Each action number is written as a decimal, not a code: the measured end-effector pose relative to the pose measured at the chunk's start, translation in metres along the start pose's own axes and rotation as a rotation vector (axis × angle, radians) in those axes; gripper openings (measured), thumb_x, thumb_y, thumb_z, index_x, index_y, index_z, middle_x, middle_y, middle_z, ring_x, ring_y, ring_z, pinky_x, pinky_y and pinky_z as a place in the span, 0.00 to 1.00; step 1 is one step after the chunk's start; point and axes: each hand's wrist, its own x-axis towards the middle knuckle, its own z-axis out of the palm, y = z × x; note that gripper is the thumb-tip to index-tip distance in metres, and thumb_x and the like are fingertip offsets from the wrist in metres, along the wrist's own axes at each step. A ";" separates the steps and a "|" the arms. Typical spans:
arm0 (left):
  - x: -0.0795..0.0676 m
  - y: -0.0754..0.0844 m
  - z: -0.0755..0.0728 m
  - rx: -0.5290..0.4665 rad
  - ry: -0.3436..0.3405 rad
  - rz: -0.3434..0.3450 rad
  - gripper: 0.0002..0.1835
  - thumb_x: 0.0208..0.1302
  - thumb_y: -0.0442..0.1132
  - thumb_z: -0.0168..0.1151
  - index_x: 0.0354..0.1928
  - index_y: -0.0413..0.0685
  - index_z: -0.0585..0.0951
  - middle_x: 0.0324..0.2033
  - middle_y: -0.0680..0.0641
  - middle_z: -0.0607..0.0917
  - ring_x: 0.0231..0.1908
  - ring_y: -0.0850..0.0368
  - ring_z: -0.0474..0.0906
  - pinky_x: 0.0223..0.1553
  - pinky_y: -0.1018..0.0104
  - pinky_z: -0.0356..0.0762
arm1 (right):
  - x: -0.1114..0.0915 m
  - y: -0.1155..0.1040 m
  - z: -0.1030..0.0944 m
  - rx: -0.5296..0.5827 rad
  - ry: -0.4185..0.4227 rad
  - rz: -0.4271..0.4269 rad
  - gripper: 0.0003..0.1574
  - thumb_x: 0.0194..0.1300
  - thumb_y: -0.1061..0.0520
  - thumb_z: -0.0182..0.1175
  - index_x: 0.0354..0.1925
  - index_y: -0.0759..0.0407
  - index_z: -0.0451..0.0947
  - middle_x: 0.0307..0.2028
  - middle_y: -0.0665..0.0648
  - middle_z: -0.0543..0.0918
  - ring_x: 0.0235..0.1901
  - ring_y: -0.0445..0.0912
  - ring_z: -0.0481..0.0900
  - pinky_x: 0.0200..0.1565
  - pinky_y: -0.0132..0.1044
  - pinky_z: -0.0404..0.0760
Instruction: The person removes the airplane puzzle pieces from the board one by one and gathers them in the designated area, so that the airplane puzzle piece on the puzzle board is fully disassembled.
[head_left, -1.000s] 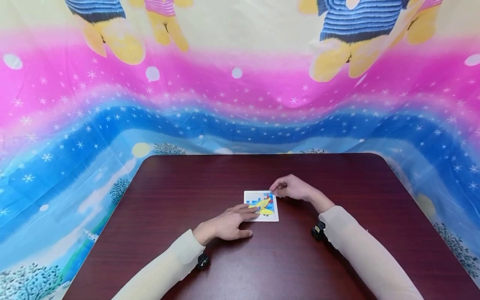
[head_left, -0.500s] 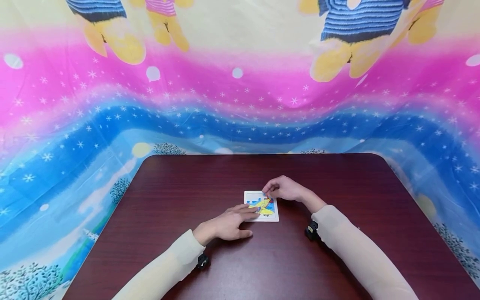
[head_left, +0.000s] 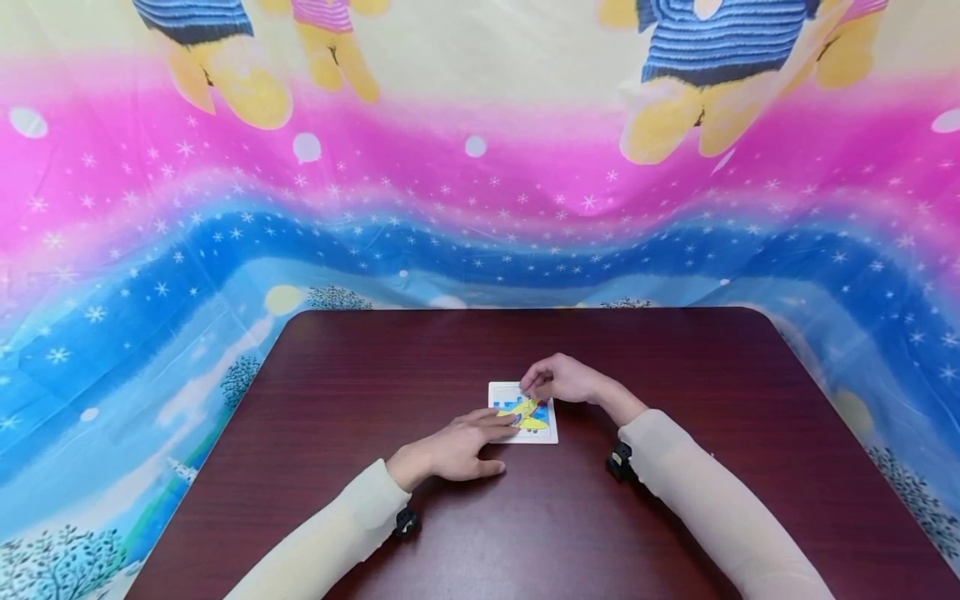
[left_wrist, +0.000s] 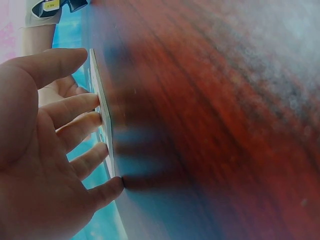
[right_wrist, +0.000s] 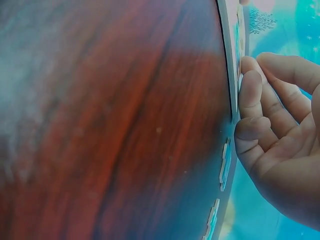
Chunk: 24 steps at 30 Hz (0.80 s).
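A square jigsaw puzzle [head_left: 538, 435] with a white border lies on the table, showing a yellow airplane on blue. My left hand [head_left: 465, 442] rests its spread fingertips on the puzzle's left part; the left wrist view shows the fingers [left_wrist: 75, 109] along its edge, with the little finger reaching the table. Over the top right corner of the puzzle, my right hand [head_left: 566, 379] has its thumb and fingers bunched, pinching a small puzzle piece mostly hidden by the fingertips. In the right wrist view, that hand's fingers [right_wrist: 250, 95] are right at the puzzle's surface.
Two loose puzzle pieces, one nearer [right_wrist: 226, 164] and one farther down [right_wrist: 212, 220], lie on the tabletop beside the right hand; forearm and hand hide them in the head view. The dark red wooden table [head_left: 390, 350] ends at a printed cloth backdrop [head_left: 480, 208].
My right hand has moved left from the puzzle's right edge to over its top right part, covering the airplane's red tail. The left hand has stayed in place.
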 end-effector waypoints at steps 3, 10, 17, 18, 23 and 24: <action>0.000 0.000 0.000 0.000 0.001 0.003 0.31 0.70 0.51 0.60 0.73 0.55 0.69 0.76 0.54 0.63 0.78 0.46 0.53 0.73 0.43 0.58 | 0.000 -0.002 0.001 0.008 -0.011 0.002 0.09 0.66 0.60 0.64 0.44 0.53 0.86 0.41 0.51 0.89 0.39 0.42 0.83 0.39 0.36 0.82; 0.000 0.000 0.000 -0.004 -0.002 -0.001 0.31 0.70 0.51 0.60 0.73 0.55 0.69 0.76 0.55 0.63 0.78 0.47 0.53 0.72 0.41 0.59 | 0.000 -0.004 0.002 0.021 -0.015 -0.014 0.09 0.66 0.61 0.64 0.44 0.55 0.86 0.40 0.52 0.89 0.38 0.43 0.82 0.41 0.37 0.82; 0.001 0.000 0.001 0.009 0.003 -0.001 0.31 0.70 0.51 0.60 0.73 0.56 0.69 0.76 0.56 0.63 0.77 0.48 0.54 0.73 0.43 0.59 | 0.001 -0.004 0.003 0.030 -0.017 -0.014 0.09 0.67 0.63 0.63 0.44 0.54 0.86 0.40 0.52 0.88 0.38 0.44 0.81 0.42 0.36 0.82; 0.001 0.000 0.001 0.010 0.003 -0.002 0.31 0.70 0.51 0.60 0.73 0.56 0.69 0.76 0.56 0.63 0.77 0.48 0.54 0.73 0.43 0.59 | 0.001 -0.004 0.003 0.031 -0.020 -0.015 0.09 0.67 0.63 0.63 0.44 0.54 0.86 0.40 0.52 0.88 0.38 0.44 0.81 0.42 0.36 0.81; 0.001 0.000 0.001 0.012 0.001 -0.002 0.31 0.70 0.51 0.60 0.73 0.56 0.69 0.76 0.56 0.63 0.77 0.48 0.54 0.73 0.43 0.59 | 0.001 -0.003 0.002 0.024 -0.022 -0.022 0.10 0.66 0.63 0.63 0.45 0.54 0.86 0.41 0.52 0.88 0.40 0.44 0.81 0.43 0.36 0.80; 0.001 0.000 0.001 0.012 0.001 -0.003 0.31 0.70 0.51 0.60 0.73 0.56 0.69 0.76 0.56 0.63 0.77 0.48 0.54 0.73 0.43 0.59 | 0.001 -0.003 0.001 0.019 -0.015 -0.020 0.11 0.66 0.64 0.63 0.45 0.53 0.86 0.41 0.52 0.88 0.40 0.44 0.81 0.43 0.36 0.81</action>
